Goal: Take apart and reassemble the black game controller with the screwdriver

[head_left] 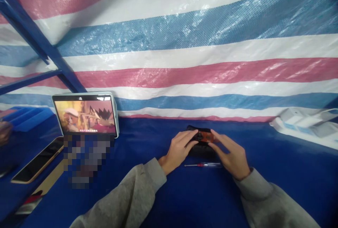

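Observation:
A small flat part [206, 137], orange-brown with a black end, is held between both hands above the blue table. My left hand [179, 149] pinches its black left end between thumb and fingers. My right hand [232, 153] grips its orange right end the same way. Beneath and behind the part lies a black object [203, 151], partly covered by the hands; what it is cannot be made out. A screwdriver [207, 165] with a clear handle and a red collar rests just in front, its tip pointing left.
A tablet [86, 117] stands at the left, with a phone [39, 159] and a blue tray [29, 117] beyond it. Another person's hand [4, 133] is at the far left edge. White power strips and plugs [306, 126] lie at the right.

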A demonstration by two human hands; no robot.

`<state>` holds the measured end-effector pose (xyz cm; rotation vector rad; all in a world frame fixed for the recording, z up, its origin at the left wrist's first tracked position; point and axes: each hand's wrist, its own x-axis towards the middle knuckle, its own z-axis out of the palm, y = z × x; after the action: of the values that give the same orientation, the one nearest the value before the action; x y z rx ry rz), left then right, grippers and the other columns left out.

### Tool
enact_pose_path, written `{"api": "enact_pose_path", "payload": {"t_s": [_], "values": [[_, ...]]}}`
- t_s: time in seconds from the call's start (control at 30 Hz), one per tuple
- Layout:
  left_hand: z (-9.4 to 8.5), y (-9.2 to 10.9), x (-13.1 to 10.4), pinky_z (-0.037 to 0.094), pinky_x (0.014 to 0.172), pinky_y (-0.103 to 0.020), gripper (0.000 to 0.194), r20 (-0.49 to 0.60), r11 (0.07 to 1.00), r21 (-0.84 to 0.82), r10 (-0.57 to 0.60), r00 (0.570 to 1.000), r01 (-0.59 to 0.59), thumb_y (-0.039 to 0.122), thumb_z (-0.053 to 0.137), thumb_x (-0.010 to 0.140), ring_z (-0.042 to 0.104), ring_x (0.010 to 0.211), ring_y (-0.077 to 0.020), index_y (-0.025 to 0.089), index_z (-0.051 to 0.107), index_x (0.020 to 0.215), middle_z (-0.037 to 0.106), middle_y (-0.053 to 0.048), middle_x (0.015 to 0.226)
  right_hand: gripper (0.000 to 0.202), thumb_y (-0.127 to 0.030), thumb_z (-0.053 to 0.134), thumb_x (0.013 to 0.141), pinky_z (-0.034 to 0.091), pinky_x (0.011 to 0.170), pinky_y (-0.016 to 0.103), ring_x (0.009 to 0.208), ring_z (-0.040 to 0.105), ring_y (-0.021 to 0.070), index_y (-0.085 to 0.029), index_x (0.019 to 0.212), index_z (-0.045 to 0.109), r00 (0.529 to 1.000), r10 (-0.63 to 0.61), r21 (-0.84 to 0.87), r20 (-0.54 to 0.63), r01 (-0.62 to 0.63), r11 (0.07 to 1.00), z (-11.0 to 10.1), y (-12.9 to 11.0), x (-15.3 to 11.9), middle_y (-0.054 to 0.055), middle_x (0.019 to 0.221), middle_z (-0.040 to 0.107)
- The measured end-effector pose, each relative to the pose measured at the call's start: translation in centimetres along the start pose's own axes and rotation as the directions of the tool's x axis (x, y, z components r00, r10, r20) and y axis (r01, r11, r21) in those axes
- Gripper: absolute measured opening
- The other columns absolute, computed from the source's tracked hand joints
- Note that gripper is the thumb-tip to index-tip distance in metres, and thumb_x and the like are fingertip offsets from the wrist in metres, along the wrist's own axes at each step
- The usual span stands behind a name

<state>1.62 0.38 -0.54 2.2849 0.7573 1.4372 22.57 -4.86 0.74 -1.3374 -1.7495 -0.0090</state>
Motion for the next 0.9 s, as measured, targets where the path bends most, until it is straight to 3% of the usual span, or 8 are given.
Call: {"api": "enact_pose_path", "payload": {"t_s": [0.5,0.57,0.63,0.73,0.9], "values": [[-0.2,0.2,0.3,0.058,0.099,-0.037,0.04,0.039,0.992,-0.108,-0.064,0.997,0.068,0.033,0.059,0.098,0.069,0.11,-0.021,0.023,0.058,0.137,0.069,-0.007,0.126,0.039,-0.049,0.06,0.089,0.06,0.088,0.035,0.099,0.073,0.0235,-0.025,0.119,0.068,0.995,0.092,0.113,0.026,-0.095,0.989,0.1,0.4,0.0,0.007,0.111,0.075],[-0.2,0.2,0.3,0.057,0.1,-0.037,0.039,0.041,0.989,-0.134,-0.06,0.997,0.065,0.032,0.059,0.098,0.069,0.112,-0.0209,0.022,0.059,0.136,0.069,-0.007,0.126,0.034,-0.048,0.059,0.09,0.06,0.085,0.033,0.092,0.074,0.0224,-0.024,0.111,0.071,0.992,0.12,0.148,0.034,-0.124,0.981,0.0,0.0,0.2,0.006,0.103,0.077],[-0.1,0.2,0.3,0.057,0.101,-0.036,0.037,0.048,0.987,-0.155,-0.038,0.998,0.045,0.03,0.058,0.099,0.069,0.112,-0.0206,0.021,0.06,0.134,0.069,-0.007,0.125,0.029,-0.047,0.057,0.092,0.059,0.076,0.03,0.077,0.073,0.0194,-0.023,0.092,0.073,0.987,0.161,0.171,0.028,-0.163,0.972,-0.2,-0.5,0.3,0.004,0.084,0.077],[-0.1,0.1,0.2,0.057,0.101,-0.037,0.035,0.076,0.988,-0.151,-0.017,0.997,0.029,0.03,0.057,0.099,0.069,0.112,-0.0205,0.021,0.061,0.133,0.07,-0.007,0.124,0.036,-0.046,0.056,0.092,0.053,0.062,0.025,0.058,0.063,0.0148,-0.021,0.068,0.065,0.977,0.214,0.197,0.013,-0.212,0.957,-0.5,-1.1,0.6,0.0,0.063,0.067],[0.0,0.0,0.1,0.057,0.1,-0.038,0.04,0.046,0.99,-0.116,-0.071,0.996,0.076,0.034,0.06,0.097,0.069,0.11,-0.0212,0.023,0.058,0.135,0.07,-0.007,0.123,0.036,-0.044,0.056,0.092,0.048,0.059,0.024,0.054,0.057,0.0124,-0.021,0.065,0.061,0.976,0.213,0.235,0.053,-0.22,0.947,-0.7,-1.5,0.6,-0.002,0.059,0.061]]}}
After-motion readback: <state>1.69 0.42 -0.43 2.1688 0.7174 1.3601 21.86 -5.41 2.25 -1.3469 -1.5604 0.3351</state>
